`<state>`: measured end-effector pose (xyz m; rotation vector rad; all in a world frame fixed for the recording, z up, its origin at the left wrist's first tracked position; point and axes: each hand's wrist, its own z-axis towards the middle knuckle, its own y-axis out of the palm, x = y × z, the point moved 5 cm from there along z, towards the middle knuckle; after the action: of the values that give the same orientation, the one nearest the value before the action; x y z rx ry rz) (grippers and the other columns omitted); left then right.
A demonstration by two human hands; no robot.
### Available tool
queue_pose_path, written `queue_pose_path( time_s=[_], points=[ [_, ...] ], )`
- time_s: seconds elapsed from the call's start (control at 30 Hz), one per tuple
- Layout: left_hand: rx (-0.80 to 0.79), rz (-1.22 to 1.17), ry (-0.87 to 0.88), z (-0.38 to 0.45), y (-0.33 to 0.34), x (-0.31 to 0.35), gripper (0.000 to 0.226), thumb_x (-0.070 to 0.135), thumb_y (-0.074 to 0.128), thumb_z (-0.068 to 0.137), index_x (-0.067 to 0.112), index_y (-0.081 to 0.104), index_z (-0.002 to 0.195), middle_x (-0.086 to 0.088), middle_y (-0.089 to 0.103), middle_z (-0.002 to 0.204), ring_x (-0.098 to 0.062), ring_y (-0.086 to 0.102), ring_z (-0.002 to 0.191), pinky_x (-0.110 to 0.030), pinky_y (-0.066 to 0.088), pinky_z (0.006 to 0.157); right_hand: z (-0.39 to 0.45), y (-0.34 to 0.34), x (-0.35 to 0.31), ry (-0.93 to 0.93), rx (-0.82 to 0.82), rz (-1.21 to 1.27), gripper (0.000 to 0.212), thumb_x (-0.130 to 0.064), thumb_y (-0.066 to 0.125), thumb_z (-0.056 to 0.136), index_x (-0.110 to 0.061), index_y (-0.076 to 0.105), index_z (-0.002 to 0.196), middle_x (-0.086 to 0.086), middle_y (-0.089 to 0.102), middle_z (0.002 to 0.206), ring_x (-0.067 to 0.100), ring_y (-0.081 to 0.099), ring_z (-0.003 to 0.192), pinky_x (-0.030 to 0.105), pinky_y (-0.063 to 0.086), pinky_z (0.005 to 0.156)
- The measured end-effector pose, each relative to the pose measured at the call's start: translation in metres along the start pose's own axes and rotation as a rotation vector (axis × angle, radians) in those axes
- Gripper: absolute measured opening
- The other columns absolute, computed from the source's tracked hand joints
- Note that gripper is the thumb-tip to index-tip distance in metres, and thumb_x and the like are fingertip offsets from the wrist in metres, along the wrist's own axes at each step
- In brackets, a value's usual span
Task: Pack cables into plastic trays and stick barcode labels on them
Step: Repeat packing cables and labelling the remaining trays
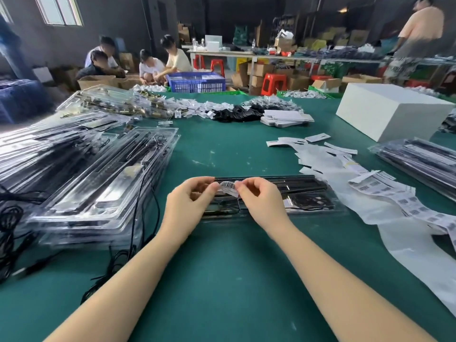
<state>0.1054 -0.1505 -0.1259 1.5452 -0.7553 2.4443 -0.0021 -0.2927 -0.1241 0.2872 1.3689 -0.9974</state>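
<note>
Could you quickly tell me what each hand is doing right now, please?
Left hand: pinching the left end of the barcode label.
Right hand: pinching its right end.

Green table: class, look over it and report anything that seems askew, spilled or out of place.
The label backing strip sprawls crumpled across the green table on the right, with torn pieces scattered above it. On the left, the stack of filled trays leans unevenly, and loose black cables trail off its near edge.

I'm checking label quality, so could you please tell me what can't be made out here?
- Barcode label: print too small, ends covered by left hand and right hand.
- Plastic tray: left part hidden behind both hands.
- Label strip: cut off by right edge.
</note>
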Motion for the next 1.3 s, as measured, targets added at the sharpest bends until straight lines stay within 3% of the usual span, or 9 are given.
queue_pose_path(
  time_s=[0.13,0.3,0.5,0.63,0.7,0.83,1.0,1.3],
  points=[
    [0.039,-0.032,0.036,-0.002,-0.003,0.001,0.011,0.031,0.078,0.078,0.038,0.071,0.074,0.021,0.07,0.074,0.003,0.062,0.064,-0.006,0.043,0.063,0.001,0.004,0.002,-0.036,-0.049,-0.026,0.016,-0.035,0.068,0.088,-0.025,0.067,0.076,-0.014,0.065,0.068,-0.006,0.057,0.063,0.006,0.041,0.061],
    [0.01,0.02,0.061,-0.006,-0.002,0.001,0.012,0.038,0.077,0.077,0.037,0.069,0.068,0.021,0.066,0.064,0.005,0.055,0.054,-0.004,0.037,0.054,0.006,0.002,0.001,-0.015,-0.074,0.018,0.016,-0.035,0.068,0.087,-0.021,0.069,0.078,-0.012,0.068,0.072,-0.006,0.057,0.063,0.007,0.043,0.062],
    [0.072,0.055,0.057,-0.009,-0.006,-0.001,0.012,0.037,0.074,0.081,0.03,0.07,0.072,0.016,0.067,0.07,0.003,0.06,0.066,-0.005,0.04,0.063,0.009,0.007,-0.002,0.001,-0.147,-0.017,0.019,-0.039,0.068,0.086,-0.023,0.069,0.076,-0.014,0.067,0.068,-0.005,0.055,0.06,0.009,0.044,0.061],
    [0.103,0.166,0.089,-0.01,-0.009,0.001,0.018,0.031,0.067,0.087,0.032,0.064,0.069,0.017,0.065,0.077,0.007,0.057,0.085,-0.001,0.035,0.074,0.014,0.008,-0.004,0.062,-0.208,-0.061,0.02,-0.041,0.069,0.085,-0.023,0.069,0.075,-0.013,0.068,0.071,-0.002,0.055,0.061,0.013,0.042,0.061],
    [0.094,0.22,0.074,-0.01,-0.01,-0.001,0.016,0.029,0.066,0.088,0.028,0.067,0.072,0.017,0.062,0.079,0.006,0.055,0.085,0.0,0.033,0.075,0.016,0.01,-0.004,0.102,-0.246,-0.105,0.022,-0.043,0.069,0.084,-0.024,0.069,0.072,-0.014,0.067,0.068,-0.003,0.053,0.058,0.013,0.04,0.057],
    [0.102,0.325,0.046,-0.011,-0.011,-0.007,0.018,0.03,0.068,0.086,0.016,0.073,0.076,0.008,0.062,0.081,-0.005,0.053,0.081,-0.01,0.033,0.072,0.017,0.015,-0.007,0.102,-0.309,-0.249,0.025,-0.041,0.069,0.085,-0.023,0.069,0.067,-0.01,0.063,0.062,0.004,0.05,0.053,0.022,0.039,0.057],
    [0.11,0.372,-0.019,-0.012,-0.014,-0.008,0.014,0.032,0.073,0.08,0.023,0.073,0.069,0.01,0.06,0.08,-0.007,0.055,0.082,-0.019,0.035,0.075,0.018,0.021,-0.016,0.055,-0.355,-0.395,0.026,-0.036,0.068,0.086,-0.025,0.065,0.063,0.004,0.07,0.072,0.01,0.052,0.058,0.022,0.039,0.055],
    [0.061,0.448,-0.051,-0.015,-0.014,-0.008,0.016,0.03,0.073,0.076,0.023,0.065,0.064,0.008,0.058,0.081,-0.008,0.053,0.078,-0.021,0.03,0.066,0.017,0.027,-0.018,-0.001,-0.385,-0.545,0.017,-0.035,0.069,0.084,-0.022,0.072,0.073,-0.01,0.061,0.062,0.003,0.052,0.061,0.017,0.034,0.052]
  ],
)
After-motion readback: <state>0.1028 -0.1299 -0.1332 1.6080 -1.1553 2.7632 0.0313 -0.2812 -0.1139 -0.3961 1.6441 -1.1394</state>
